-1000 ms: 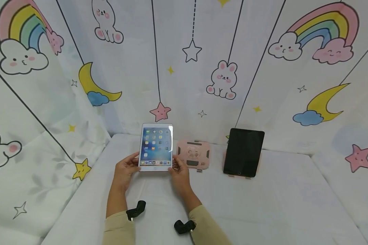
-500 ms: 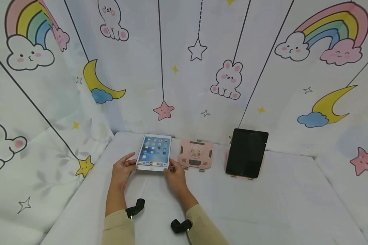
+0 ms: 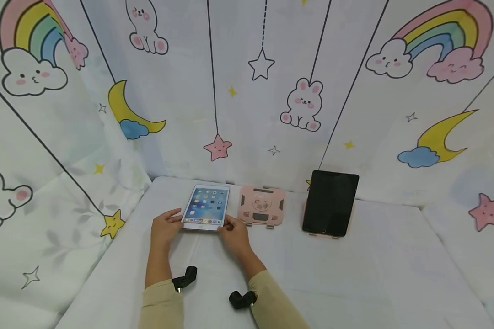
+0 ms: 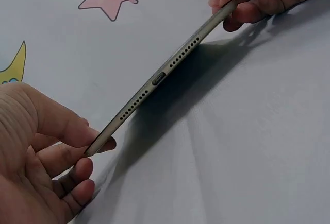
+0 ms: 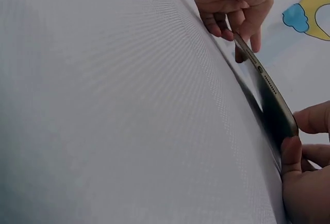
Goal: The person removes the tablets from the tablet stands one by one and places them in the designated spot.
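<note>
I have the left hand and right hand pinching the flat, white-fronted, metal-edged tablet between their fingers, apparently a positioning step whose next move calls for even pressure.

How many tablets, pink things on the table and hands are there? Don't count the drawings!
Tablets: 2 (white tablet, black tablet)
Pink things: 2 (pink case, pink piece behind the black tablet)
Hands: 2 (left hand, right hand)
Total: 6
</note>
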A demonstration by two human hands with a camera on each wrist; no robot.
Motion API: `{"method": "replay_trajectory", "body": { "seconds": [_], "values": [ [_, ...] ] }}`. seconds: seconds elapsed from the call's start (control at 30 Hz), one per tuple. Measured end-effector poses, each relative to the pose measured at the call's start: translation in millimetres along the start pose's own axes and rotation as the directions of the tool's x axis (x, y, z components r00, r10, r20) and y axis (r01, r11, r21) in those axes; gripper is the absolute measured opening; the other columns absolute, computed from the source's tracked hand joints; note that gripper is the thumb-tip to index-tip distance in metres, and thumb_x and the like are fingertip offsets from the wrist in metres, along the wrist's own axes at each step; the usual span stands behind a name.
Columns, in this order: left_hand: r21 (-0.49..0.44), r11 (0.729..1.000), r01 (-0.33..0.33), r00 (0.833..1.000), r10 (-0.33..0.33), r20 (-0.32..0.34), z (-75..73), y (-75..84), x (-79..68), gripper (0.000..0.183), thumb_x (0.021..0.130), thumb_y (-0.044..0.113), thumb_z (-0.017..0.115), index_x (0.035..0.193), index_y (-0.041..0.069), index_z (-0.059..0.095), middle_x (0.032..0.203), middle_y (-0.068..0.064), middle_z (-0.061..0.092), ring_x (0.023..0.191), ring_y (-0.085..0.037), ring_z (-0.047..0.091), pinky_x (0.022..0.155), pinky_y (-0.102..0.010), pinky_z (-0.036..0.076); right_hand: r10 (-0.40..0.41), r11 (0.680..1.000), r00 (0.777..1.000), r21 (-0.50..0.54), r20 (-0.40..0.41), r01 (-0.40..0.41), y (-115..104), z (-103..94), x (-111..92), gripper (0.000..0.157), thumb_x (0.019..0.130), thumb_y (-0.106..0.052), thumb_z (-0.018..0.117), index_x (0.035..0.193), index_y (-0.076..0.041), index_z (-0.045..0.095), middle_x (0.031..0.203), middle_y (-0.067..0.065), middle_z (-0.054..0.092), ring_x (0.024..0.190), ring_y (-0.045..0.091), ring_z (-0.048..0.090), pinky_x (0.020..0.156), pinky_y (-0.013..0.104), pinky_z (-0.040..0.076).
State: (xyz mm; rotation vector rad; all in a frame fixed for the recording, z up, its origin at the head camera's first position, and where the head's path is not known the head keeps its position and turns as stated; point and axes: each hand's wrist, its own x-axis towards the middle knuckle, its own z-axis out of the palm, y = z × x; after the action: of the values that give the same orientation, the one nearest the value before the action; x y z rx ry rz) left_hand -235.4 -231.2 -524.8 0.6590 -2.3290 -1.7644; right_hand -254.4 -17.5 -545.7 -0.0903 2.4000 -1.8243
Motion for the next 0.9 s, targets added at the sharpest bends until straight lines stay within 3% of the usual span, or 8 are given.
{"method": "replay_trajectory", "body": {
  "seconds": [0.13, 0.33, 0.57, 0.9],
  "values": [
    [0.118, 0.993, -0.026, 0.999, 0.028, -0.021, 1.1, -0.8, 0.5, 0.055, 0.079, -0.001, 0.063, 0.133, 0.009, 0.06, 0.117, -0.016, 0.07, 0.122, -0.031, 0.061, 0.083, -0.025, 0.05, -0.013, 0.998, 1.0, -0.065, 0.005, 0.013, 0.0, 0.8, 1.3, 0.053, 0.085, -0.012, 0.071, 0.134, -0.001, 0.057, 0.1, 0.002, 0.063, 0.089, 0.011, 0.054, 0.077, 0.023, 0.049],
    [0.201, 0.979, -0.029, 0.998, 0.039, -0.045, 2.8, -1.4, -1.7, 0.054, 0.078, -0.002, 0.065, 0.131, 0.006, 0.061, 0.115, -0.016, 0.071, 0.115, -0.034, 0.064, 0.096, -0.046, 0.05, -0.005, 0.981, 0.999, -0.192, 0.048, 0.014, -5.0, 2.0, 2.9, 0.054, 0.082, -0.009, 0.072, 0.133, 0.002, 0.057, 0.094, 0.002, 0.061, 0.083, 0.01, 0.054, 0.072, 0.021, 0.048],
    [0.255, 0.966, -0.047, 0.996, 0.063, -0.057, 3.5, -4.4, -0.2, 0.051, 0.079, -0.003, 0.066, 0.13, 0.003, 0.062, 0.115, -0.017, 0.07, 0.113, -0.034, 0.065, 0.097, -0.048, 0.05, 0.01, 0.978, 0.994, -0.21, 0.111, 0.014, -9.5, -2.5, 2.9, 0.057, 0.082, -0.011, 0.073, 0.135, 0.003, 0.055, 0.095, 0.003, 0.062, 0.084, 0.009, 0.056, 0.074, 0.022, 0.05],
    [0.237, 0.97, -0.059, 0.996, 0.075, -0.057, 3.9, -3.8, -1.1, 0.053, 0.08, -0.002, 0.068, 0.132, 0.004, 0.059, 0.113, -0.017, 0.072, 0.107, -0.03, 0.069, 0.087, -0.04, 0.056, -0.018, 0.99, 0.997, -0.135, 0.081, 0.029, 0.2, -3.4, 2.5, 0.056, 0.083, -0.016, 0.074, 0.134, 0.0, 0.056, 0.097, 0.001, 0.062, 0.086, 0.008, 0.057, 0.078, 0.024, 0.051]
  ]
}}
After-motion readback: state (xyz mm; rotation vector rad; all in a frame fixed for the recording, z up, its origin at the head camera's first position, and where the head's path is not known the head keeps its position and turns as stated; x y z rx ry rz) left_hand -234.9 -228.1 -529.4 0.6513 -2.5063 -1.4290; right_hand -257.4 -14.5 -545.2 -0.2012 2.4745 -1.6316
